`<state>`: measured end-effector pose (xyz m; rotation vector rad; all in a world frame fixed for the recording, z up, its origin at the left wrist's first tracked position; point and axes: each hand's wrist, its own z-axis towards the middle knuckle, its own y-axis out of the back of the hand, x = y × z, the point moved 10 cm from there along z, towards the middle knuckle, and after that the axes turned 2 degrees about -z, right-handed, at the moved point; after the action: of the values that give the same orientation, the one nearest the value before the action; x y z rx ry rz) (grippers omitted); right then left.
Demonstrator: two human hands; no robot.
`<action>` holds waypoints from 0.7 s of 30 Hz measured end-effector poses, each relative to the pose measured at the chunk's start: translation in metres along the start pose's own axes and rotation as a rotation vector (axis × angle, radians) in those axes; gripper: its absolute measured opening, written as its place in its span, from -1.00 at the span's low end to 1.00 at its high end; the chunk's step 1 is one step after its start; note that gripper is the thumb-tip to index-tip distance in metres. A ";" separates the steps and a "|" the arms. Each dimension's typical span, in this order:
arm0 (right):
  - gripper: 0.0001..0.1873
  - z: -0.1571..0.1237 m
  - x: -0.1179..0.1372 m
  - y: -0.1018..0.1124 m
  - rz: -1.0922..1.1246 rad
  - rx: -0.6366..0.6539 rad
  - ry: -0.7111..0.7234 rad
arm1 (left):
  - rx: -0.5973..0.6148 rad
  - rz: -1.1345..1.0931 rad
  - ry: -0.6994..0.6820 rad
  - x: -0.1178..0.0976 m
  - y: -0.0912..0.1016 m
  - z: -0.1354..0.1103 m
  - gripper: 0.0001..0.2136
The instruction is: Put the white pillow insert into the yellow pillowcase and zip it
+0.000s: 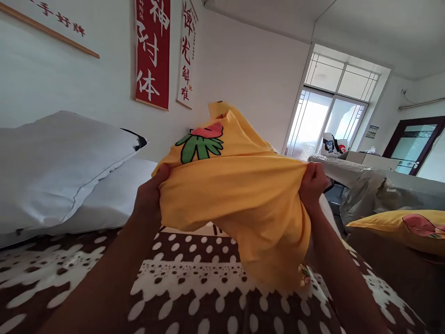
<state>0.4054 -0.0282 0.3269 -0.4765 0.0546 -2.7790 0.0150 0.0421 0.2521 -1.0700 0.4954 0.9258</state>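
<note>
A yellow pillowcase (236, 195) printed with a pink fruit and green leaves hangs in front of me, bunched and drooping toward the bed. My left hand (150, 195) is closed on its left edge, fingers curled over the cloth. At the right edge my right hand (313, 183) is closed in a fist round a gathered fold. Both hands hold it up above the brown and white dotted bedspread (194, 287).
A white pillow (55, 162) lies at the left against the wall, with red and white scrolls above it. A second yellow pillow (403, 227) rests at the right. A grey covered sofa (375, 185) and bright balcony doors (323, 125) stand beyond.
</note>
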 end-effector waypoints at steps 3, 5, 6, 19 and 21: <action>-0.69 0.008 0.040 0.048 -0.041 -0.252 0.320 | -0.058 0.305 -0.020 0.018 0.034 0.018 -0.31; -0.74 -0.008 0.061 0.051 -0.043 -0.229 0.589 | 0.010 0.612 0.033 0.046 0.053 0.028 -0.38; -0.76 -0.022 0.068 0.047 -0.026 -0.175 0.719 | 0.057 0.737 0.087 0.066 0.063 0.030 -0.44; -0.65 -0.184 -0.043 -0.029 -0.027 0.517 0.487 | 0.570 0.876 0.534 0.202 0.079 -0.026 -0.76; -0.65 -0.179 -0.061 -0.036 -0.067 0.518 0.406 | 0.577 0.831 0.571 0.195 0.073 -0.025 -0.71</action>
<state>0.3895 0.0222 0.1423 0.2176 -0.5800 -2.7554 0.0619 0.1093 0.0596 -0.5568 1.6581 1.0718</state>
